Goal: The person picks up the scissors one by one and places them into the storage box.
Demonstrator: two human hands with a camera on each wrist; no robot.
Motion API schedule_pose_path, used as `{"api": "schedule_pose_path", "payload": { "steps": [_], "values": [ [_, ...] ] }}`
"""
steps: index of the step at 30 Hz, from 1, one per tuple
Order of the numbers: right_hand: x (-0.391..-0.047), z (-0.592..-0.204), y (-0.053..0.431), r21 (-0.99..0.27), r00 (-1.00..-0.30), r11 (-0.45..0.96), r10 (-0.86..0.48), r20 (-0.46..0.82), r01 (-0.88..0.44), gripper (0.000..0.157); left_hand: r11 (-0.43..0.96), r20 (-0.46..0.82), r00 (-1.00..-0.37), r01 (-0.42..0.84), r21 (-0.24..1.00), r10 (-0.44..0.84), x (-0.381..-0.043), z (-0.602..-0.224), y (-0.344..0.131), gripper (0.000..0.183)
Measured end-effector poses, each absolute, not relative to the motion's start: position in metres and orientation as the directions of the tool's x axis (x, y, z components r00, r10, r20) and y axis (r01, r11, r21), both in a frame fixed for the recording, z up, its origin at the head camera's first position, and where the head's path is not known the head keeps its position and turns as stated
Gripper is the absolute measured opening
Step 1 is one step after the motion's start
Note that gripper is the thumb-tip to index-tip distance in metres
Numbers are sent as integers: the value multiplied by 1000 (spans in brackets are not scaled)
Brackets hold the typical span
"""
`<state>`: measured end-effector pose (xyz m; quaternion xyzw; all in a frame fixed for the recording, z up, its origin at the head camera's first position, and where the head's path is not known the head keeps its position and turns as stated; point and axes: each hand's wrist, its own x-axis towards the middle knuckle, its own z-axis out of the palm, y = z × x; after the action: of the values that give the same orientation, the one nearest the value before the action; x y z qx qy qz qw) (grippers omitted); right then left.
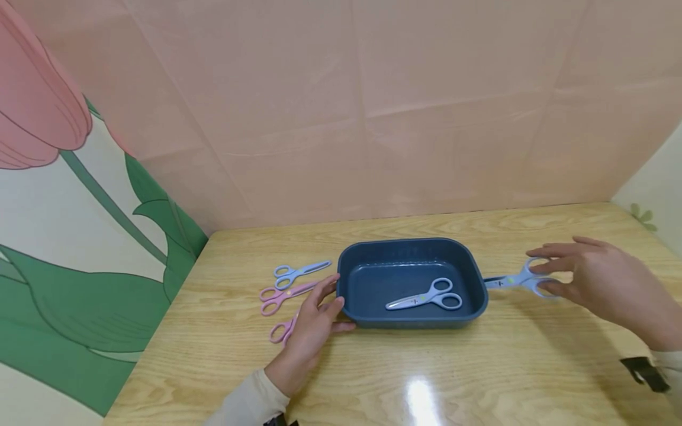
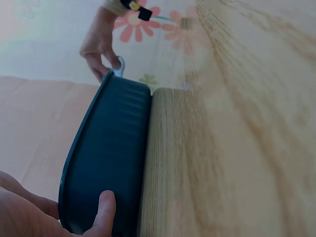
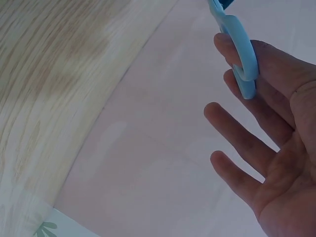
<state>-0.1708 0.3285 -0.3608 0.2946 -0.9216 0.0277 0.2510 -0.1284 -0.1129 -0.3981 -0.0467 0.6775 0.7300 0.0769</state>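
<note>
A dark blue rectangular tray (image 1: 367, 284) sits on the wooden table, with a pair of light blue scissors (image 1: 426, 297) lying in it. My left hand (image 1: 311, 325) holds the tray's near left corner; the left wrist view shows one digit flat along the outer wall and others at the rim. At the tray's right end, my right hand (image 1: 607, 275) holds another pair of blue scissors (image 1: 511, 280) by the handles, thumb and fingers at the loops. Their blades point left, overlapping the right rim in the head view. The other right fingers (image 3: 239, 131) are spread.
Left of the tray lie blue scissors (image 1: 298, 272) and pink scissors (image 1: 285, 293). A second pink pair (image 1: 281, 330) is partly hidden behind my left hand. A pink covering (image 1: 373, 118) hangs behind the table (image 1: 213, 355), and a flower-print wall (image 1: 80, 284) stands at left.
</note>
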Motion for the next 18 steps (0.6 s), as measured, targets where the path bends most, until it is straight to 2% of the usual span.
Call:
{"api": "schedule_pose_path", "payload": {
  "steps": [4, 5, 9, 10, 18],
  "values": [
    [-172, -360, 331, 115, -671, 813, -542, 505, -570, 34, -68, -176, -983, -179, 981, 47, -128, -398, -113, 47],
    [-172, -360, 331, 115, -665, 811, -544, 512, -574, 38, -69, -177, -983, -180, 981, 46, -128, -398, -113, 47],
    [-172, -359, 330, 114, -641, 808, -536, 550, -578, 84, -67, -174, -984, -177, 982, 47, -128, -398, -113, 47],
    [-172, -358, 329, 113, -635, 809, -532, 561, -577, 89, -66, -174, -984, -177, 982, 47, -128, -398, -113, 47],
    [-172, -349, 326, 44, -636, 818, -478, 606, -573, 87, -63, -179, -983, -181, 981, 43, -128, -397, -112, 47]
  ]
}}
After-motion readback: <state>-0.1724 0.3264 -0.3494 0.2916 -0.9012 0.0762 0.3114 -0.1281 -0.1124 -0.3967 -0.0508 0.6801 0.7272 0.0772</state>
